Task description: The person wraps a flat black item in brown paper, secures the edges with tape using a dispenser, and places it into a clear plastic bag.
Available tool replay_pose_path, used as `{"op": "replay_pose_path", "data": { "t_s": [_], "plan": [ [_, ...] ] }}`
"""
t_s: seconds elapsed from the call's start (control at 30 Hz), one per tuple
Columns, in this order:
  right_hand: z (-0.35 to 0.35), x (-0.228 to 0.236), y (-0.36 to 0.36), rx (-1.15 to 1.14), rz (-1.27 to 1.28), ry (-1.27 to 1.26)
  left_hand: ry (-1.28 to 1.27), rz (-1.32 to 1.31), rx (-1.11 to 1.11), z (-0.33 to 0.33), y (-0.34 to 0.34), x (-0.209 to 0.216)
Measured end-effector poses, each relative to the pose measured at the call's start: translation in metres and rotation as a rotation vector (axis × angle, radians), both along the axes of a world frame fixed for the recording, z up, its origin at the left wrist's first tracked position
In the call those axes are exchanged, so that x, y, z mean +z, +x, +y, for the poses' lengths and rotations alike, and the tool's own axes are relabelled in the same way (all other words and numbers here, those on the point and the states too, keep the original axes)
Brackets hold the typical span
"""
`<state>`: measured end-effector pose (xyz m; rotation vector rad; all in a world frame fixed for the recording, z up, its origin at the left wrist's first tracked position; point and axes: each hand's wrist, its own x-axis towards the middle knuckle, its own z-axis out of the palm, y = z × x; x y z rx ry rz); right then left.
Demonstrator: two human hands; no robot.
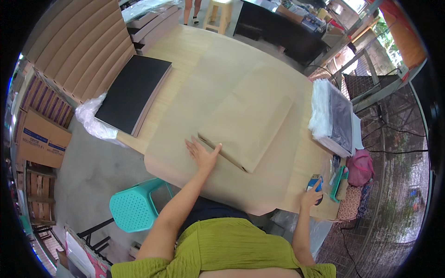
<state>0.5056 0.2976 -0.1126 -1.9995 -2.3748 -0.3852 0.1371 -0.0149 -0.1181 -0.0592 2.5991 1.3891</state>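
Observation:
A flat packet wrapped in brown kraft paper point(250, 120) rests on a larger brown sheet point(185, 111) over the pale wooden table. Its near end shows a dark slit between the paper layers. My left hand point(202, 154) lies open on the sheet beside that end, its fingers spread and its thumb at the edge. At the table's right side, my right hand point(309, 198) has its fingers round what looks like a blue tape dispenser point(316, 183). A green toothed strip or brush point(338, 184) and a brown roll point(342, 190) lie just beyond it.
Black flat boards point(134, 92) are stacked at the left, beside a tall stack of brown cartons point(79, 46). Plastic-wrapped packs point(331, 116) stand at the right edge, near a pink bag point(360, 167). A turquoise stool point(133, 208) stands left of me. Another person's legs point(192, 10) show at the back.

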Motion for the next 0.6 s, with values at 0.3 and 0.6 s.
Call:
{"op": "replay_pose_path", "data": {
  "t_s": [0.3, 0.6],
  "plan": [
    [0.016, 0.024, 0.016, 0.449, 0.256, -0.027, -0.132, -0.017, -0.036, 0.009, 0.006, 0.001],
    [-0.148, 0.173, -0.295, 1.202, 0.316, -0.566, -0.163, 0.086, 0.031, 0.018, 0.024, -0.013]
  ]
}}
